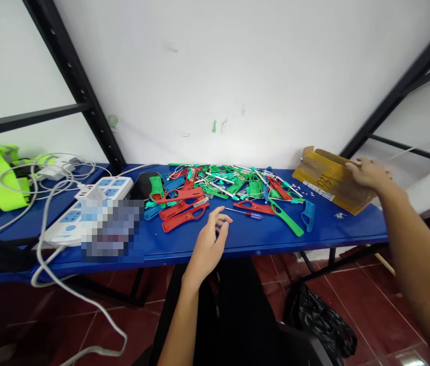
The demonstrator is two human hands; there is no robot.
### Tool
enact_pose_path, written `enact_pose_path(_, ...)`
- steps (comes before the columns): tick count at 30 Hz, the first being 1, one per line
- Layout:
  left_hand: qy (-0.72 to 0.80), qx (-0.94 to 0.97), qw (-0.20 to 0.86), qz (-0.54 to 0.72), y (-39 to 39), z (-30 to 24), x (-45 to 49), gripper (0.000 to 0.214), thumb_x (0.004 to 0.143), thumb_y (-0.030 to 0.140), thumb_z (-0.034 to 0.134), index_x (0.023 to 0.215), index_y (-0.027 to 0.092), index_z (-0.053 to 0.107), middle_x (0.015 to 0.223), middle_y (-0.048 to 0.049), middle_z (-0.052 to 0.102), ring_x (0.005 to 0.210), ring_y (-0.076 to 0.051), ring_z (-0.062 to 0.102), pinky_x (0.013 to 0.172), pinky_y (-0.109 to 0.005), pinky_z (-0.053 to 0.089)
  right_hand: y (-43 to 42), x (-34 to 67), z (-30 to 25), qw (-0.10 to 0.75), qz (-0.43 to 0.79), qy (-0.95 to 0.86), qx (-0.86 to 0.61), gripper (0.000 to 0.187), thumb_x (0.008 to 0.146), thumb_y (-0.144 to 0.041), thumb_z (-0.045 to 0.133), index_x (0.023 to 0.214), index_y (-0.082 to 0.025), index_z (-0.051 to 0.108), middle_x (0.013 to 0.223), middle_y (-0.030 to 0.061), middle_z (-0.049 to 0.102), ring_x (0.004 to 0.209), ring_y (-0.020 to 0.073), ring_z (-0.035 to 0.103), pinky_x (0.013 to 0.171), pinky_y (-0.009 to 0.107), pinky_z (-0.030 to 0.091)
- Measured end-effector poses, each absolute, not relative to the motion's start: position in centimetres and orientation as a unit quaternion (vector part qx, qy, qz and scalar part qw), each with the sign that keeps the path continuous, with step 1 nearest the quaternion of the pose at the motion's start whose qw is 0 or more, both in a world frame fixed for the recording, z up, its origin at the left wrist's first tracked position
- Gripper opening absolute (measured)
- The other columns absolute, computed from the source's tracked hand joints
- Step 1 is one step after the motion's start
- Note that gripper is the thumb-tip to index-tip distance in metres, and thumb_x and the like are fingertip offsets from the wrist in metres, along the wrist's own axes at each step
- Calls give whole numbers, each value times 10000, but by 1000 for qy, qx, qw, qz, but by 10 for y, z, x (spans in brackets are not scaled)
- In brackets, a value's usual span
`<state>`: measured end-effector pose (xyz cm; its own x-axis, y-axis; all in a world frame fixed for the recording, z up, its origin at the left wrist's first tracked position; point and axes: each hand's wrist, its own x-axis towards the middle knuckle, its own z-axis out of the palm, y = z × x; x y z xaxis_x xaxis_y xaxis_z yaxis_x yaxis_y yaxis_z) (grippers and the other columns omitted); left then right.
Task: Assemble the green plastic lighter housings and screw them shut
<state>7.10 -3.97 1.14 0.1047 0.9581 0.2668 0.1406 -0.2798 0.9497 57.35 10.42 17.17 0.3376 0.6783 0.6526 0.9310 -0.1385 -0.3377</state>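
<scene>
My left hand (215, 234) hovers at the front of the blue table (268, 236), its fingers loosely curled and apart, holding nothing that I can see. Just beyond it lies a small screwdriver (253, 215) with a clear purplish handle. My right hand (371, 175) grips the top edge of a taped cardboard box (331, 180) at the right, with some fingertips hidden. Between the hands spreads a pile of long-lighter parts: red handle shells (184, 216), a green shell (287, 217), a blue shell (308, 216) and metal tubes (220, 178).
A white power strip (88, 208) with looping cables stands at the left, beside a blurred-out object (115, 231) and a dark phone-like item (141, 187). Yellow-green reflective vests (3, 178) lie farther left. Black rack posts (81, 86) flank the table. A black plastic bag (317, 320) sits below.
</scene>
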Motion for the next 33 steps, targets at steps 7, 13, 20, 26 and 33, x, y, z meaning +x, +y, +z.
enact_pose_path(7,447,664,356,482,-41,14,72,298,1155,362,489,1380,282,666,1238,-50,785,1109,-221,733,1028,-384,571,111,466,98,332,-220,-651,-646,484,1085,-441,605,1425,-104,675,1691,375,421,1613,463,320,1262,747,182)
enact_pose_path(13,456,686,334,458,-41,16,71,276,1160,344,484,1308,283,709,1226,-44,788,1128,-226,723,1048,-381,573,95,333,73,192,-109,-848,-482,370,1140,-391,516,1331,-185,756,1559,221,629,1456,385,567,1227,570,421)
enact_pose_path(20,459,671,349,466,-40,16,70,273,1164,361,488,1273,280,725,1240,-48,789,1209,-237,717,1024,-368,578,144,264,66,64,-39,-884,-461,285,1024,-470,789,982,-189,792,1022,118,802,1046,295,749,988,450,564)
enact_pose_path(26,466,652,376,465,-40,18,69,283,1161,399,504,1263,291,745,1220,-48,807,1178,-249,722,1075,-405,550,159,270,63,66,-10,-880,-470,284,1081,-452,722,1107,-171,753,1095,52,782,985,210,754,956,444,626)
enact_pose_path(33,448,665,365,473,-7,46,60,288,1146,394,526,1243,242,750,1212,-74,825,1087,-226,778,970,-344,616,165,272,66,197,-31,-853,-483,247,1101,-302,572,1197,-166,755,1240,178,796,1163,334,730,1035,462,533)
